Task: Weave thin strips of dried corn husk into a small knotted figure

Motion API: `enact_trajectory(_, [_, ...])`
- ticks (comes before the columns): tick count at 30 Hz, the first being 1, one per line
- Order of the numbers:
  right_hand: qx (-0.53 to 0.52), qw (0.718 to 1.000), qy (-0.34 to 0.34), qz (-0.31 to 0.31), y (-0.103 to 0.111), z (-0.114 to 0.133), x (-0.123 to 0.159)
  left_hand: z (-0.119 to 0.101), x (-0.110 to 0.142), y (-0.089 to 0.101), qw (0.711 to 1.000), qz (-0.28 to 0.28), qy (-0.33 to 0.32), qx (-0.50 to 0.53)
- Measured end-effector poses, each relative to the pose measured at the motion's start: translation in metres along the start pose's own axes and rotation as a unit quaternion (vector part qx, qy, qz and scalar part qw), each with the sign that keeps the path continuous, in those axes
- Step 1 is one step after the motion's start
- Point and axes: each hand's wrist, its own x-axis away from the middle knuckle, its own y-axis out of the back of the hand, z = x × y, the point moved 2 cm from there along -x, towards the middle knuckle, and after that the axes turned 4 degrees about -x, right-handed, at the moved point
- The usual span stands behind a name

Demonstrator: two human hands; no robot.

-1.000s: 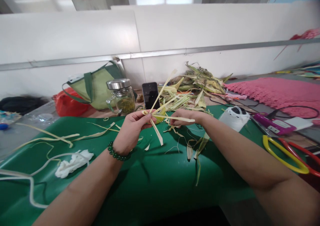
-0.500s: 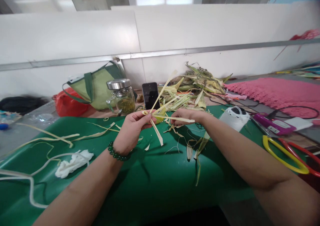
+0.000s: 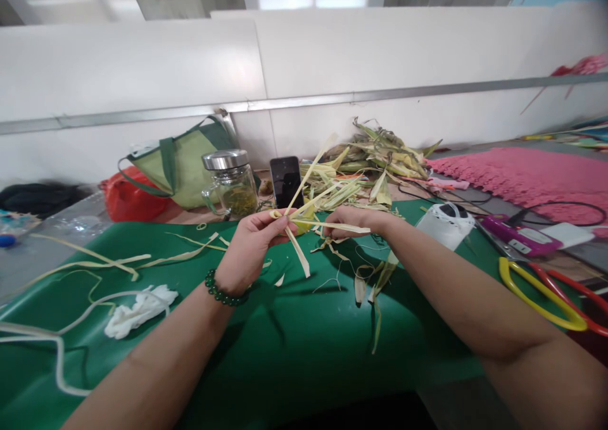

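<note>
My left hand [image 3: 256,243], with a green bead bracelet [image 3: 223,290] at the wrist, pinches several corn husk strips [image 3: 298,252] where they cross. Their pale ends fan out upward, rightward and down. To the right, my right hand [image 3: 349,220] is lowered near the green mat with its fingers curled downward. One strip end passes in front of those fingers, and what they hold, if anything, is hidden. Thin husk scraps [image 3: 332,247] lie just below them. Between the hands, behind the strips, a small yellow thing [image 3: 308,213] partly shows.
Behind stand a glass jar [image 3: 237,189], a phone [image 3: 285,180] and a heap of corn husks [image 3: 384,148]. At right are a white roll-shaped object [image 3: 444,227], a purple power strip [image 3: 522,237] and yellow-and-red handles [image 3: 546,300]. Crumpled tissue [image 3: 140,313] lies left on the green mat [image 3: 304,360].
</note>
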Motion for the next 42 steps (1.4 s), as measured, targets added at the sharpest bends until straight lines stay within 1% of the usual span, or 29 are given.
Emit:
enact_trajectory(7, [-0.006,1.0,0.011,-0.005,0.001,-0.001,0.0,0.0,0.001,0.0,1.0,0.002,0.001,-0.001])
enact_trajectory(10, [-0.017,1.0,0.018,0.007,0.004,0.0,0.002,0.0,0.0,-0.001,1.0,0.003,0.0,-0.002])
enact_trajectory(12, [-0.011,1.0,0.028,0.001,0.007,0.002,0.005,0.0,0.0,-0.001,1.0,0.005,-0.001,-0.003])
enact_trajectory(14, [0.012,0.998,0.037,-0.039,0.013,0.004,0.008,0.0,0.0,0.0,1.0,0.006,-0.002,-0.002])
enact_trajectory(15, [0.016,0.996,0.039,-0.073,0.016,0.005,0.009,0.0,0.0,0.0,1.0,0.007,-0.003,-0.001])
enact_trajectory(17, [-0.007,0.985,0.042,-0.166,0.024,0.008,0.014,0.001,0.0,0.0,1.0,0.007,-0.006,-0.002])
enact_trajectory(18, [-0.034,0.973,0.046,-0.222,0.029,0.009,0.016,0.001,0.0,0.0,1.0,0.008,-0.008,-0.003])
enact_trajectory(19, [-0.067,0.956,0.052,-0.281,0.033,0.01,0.019,0.001,0.0,0.0,1.0,0.009,-0.01,-0.004])
enact_trajectory(21, [-0.133,0.906,0.086,-0.393,0.04,0.013,0.027,0.002,-0.001,0.0,1.0,0.011,-0.011,-0.005])
enact_trajectory(22, [-0.164,0.878,0.112,-0.436,0.043,0.016,0.032,0.002,-0.001,0.0,1.0,0.011,-0.012,-0.006])
enact_trajectory(23, [-0.19,0.852,0.143,-0.466,0.045,0.019,0.037,0.002,-0.001,0.0,1.0,0.011,-0.012,-0.008])
enact_trajectory(25, [-0.226,0.814,0.204,-0.495,0.046,0.027,0.048,0.002,-0.001,0.0,1.0,0.012,-0.013,-0.01])
enact_trajectory(27, [-0.236,0.793,0.252,-0.502,0.044,0.036,0.059,0.002,-0.001,0.0,1.0,0.016,-0.014,-0.011])
enact_trajectory(28, [-0.24,0.788,0.27,-0.498,0.041,0.041,0.063,0.002,-0.001,0.0,1.0,0.017,-0.013,-0.012])
enact_trajectory(31, [-0.238,0.795,0.297,-0.472,0.032,0.054,0.073,0.002,-0.001,0.0,1.0,0.018,-0.011,-0.022])
enact_trajectory(33, [-0.213,0.811,0.297,-0.456,0.024,0.062,0.076,0.003,-0.002,0.0,0.999,0.017,-0.011,-0.025])
enact_trajectory(36, [-0.141,0.848,0.294,-0.417,0.013,0.073,0.075,0.006,-0.002,0.0,1.0,0.014,-0.003,-0.017])
enact_trajectory(38, [-0.079,0.865,0.302,-0.393,0.007,0.08,0.074,0.007,-0.002,0.0,1.0,0.015,0.002,-0.017])
enact_trajectory(40, [-0.025,0.871,0.309,-0.381,0.002,0.084,0.071,0.007,-0.002,-0.001,1.0,0.019,0.003,-0.02])
enact_trajectory(42, [0.011,0.873,0.301,-0.384,-0.001,0.084,0.067,0.006,-0.001,-0.001,0.999,0.023,0.003,-0.022])
